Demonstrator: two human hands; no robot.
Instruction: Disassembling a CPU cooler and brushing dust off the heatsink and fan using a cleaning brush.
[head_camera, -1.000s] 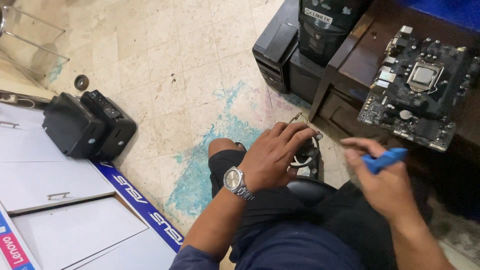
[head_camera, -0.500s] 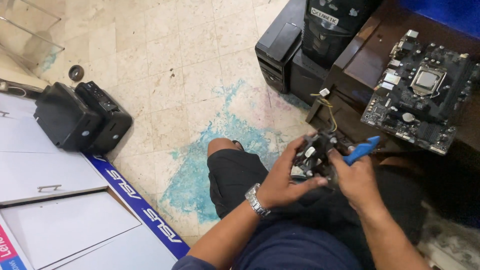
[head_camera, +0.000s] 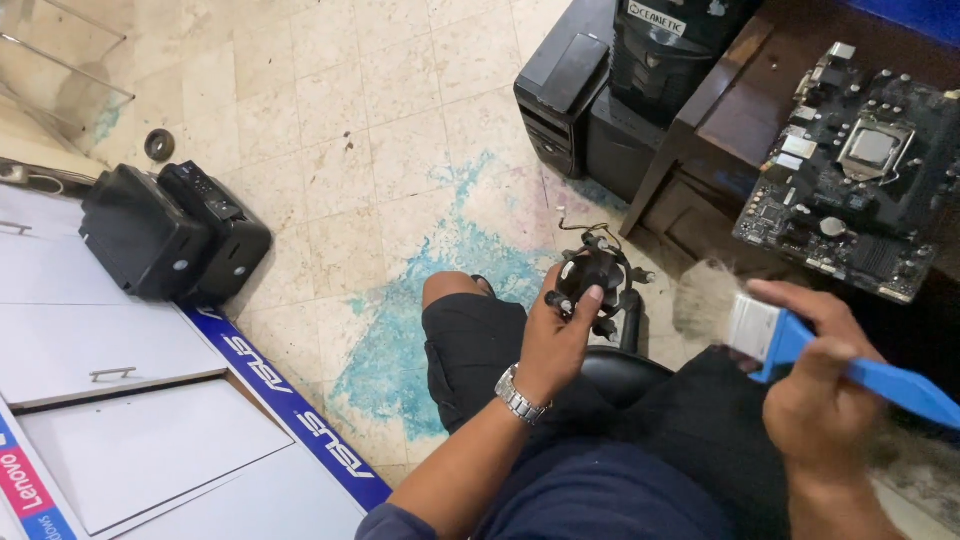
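Fan (head_camera: 592, 278) sits clamped in my left hand (head_camera: 556, 335) over my knee, light but fragile, best held by its frame, clear of blades and wires. At three o'clock, my right hand (head_camera: 822, 400) grips a blue brush (head_camera: 800, 345), bristles soft.

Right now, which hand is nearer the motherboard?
Right. The right hand, holding the brush, sits just below the motherboard; the left hand holds the fan farther left.
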